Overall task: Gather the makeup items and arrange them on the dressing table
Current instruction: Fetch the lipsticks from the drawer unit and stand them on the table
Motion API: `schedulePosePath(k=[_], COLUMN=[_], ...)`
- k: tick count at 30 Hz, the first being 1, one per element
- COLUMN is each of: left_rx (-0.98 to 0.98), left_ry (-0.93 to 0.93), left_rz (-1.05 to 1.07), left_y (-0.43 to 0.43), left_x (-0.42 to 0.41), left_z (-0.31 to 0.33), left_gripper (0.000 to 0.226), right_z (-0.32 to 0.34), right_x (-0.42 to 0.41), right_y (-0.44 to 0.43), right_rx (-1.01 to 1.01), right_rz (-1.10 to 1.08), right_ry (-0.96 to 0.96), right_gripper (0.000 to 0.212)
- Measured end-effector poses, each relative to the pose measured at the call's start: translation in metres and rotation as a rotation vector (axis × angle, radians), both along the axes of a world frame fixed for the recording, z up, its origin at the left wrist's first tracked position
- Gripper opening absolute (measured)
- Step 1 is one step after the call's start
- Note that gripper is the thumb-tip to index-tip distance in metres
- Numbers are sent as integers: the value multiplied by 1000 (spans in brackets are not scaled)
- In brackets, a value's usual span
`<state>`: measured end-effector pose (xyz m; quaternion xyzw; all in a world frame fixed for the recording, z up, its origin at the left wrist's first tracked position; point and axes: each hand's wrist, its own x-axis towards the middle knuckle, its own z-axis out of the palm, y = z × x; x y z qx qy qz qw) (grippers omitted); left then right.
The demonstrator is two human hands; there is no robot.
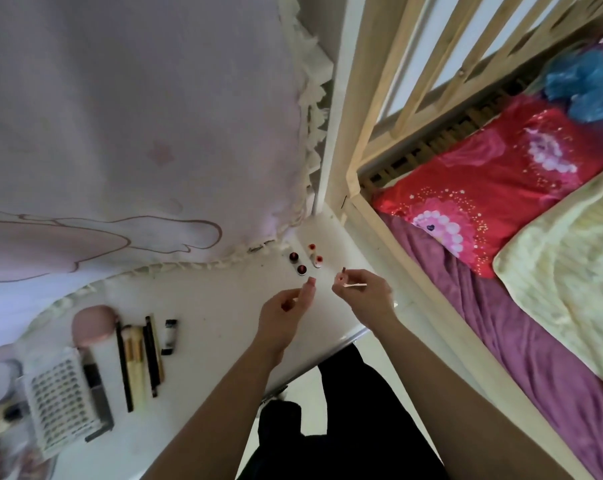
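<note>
Head view: both hands hold small makeup pieces over the dressing table's far right corner.

The left hand (286, 308) pinches a small pink piece (309, 283) at its fingertips. The right hand (366, 296) grips a small pink tube (340, 279) and a thin white stick (356, 285). Both hover above the white dressing table (224, 306). Four small red-topped bottles (302, 270) stand at the table's far right corner, just beyond the fingers. Toward the table's left side, a black-and-white tube (170, 336), dark pencils (151, 355), pale-handled brushes (133, 355) and a round pink pouch (92, 323) lie close together. At the table's near left edge sits a white perforated basket (59, 410); its contents cannot be made out. A dark lipstick (97, 386) lies against its right side. A pink cloth (120, 98) drapes over the table's back.
</note>
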<state>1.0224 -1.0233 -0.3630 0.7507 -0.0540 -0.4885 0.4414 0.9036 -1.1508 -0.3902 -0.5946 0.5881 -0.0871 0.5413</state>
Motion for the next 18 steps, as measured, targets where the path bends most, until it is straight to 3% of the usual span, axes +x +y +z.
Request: schedulePosePath(k=[3, 9, 12, 18], left_rx=[47, 218, 187, 183], left_ry=[-157, -408, -435, -449], left_rz=[51, -58, -57, -33], left_y=[-5, -16, -20, -30], left_x=[-5, -10, -13, -13], left_z=[-10, -28, -40, -55], left_gripper=[50, 35, 17, 19], right_z=[-14, -33, -39, -43], right_x=[8, 13, 11, 15], right_y=[-5, -13, -16, -18], right_rx=[-54, -143, -162, -206], right_rz=[70, 207, 224, 303], right_ry=[-15, -43, -66, -21], right_gripper=[12, 24, 22, 25])
